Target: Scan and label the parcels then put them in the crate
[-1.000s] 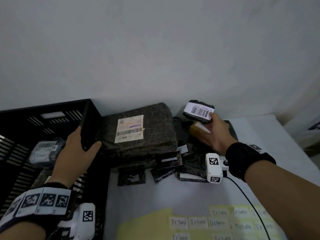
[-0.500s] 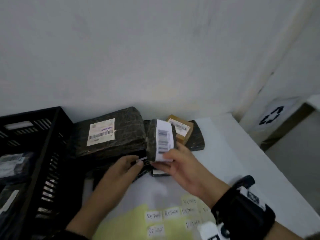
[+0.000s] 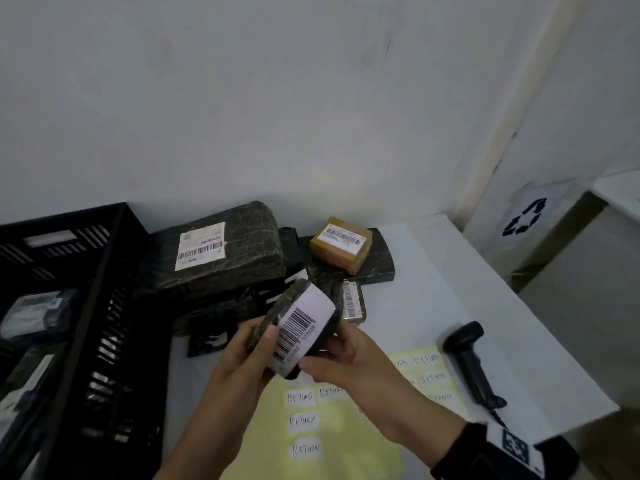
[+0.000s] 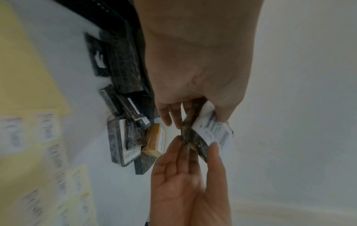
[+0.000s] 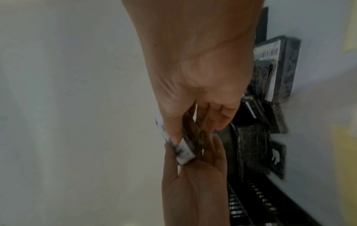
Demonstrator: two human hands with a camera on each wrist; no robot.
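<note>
Both hands hold one small parcel (image 3: 301, 327) above the worktop's middle: left hand (image 3: 242, 358) grips its left edge, right hand (image 3: 349, 368) pinches the right. Best to keep the barcode facing up and flat while freeing the right hand for the scanner (image 3: 472, 362) near the right edge.

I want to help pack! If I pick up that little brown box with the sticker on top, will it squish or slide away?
The brown box probably keeps its shape: its edges and corners look straight and stiff. It seems wrapped in shiny tape, so it may feel a bit slippery. It rests on a flat dark parcel, so a push would likely slide it, not roll it.
</note>
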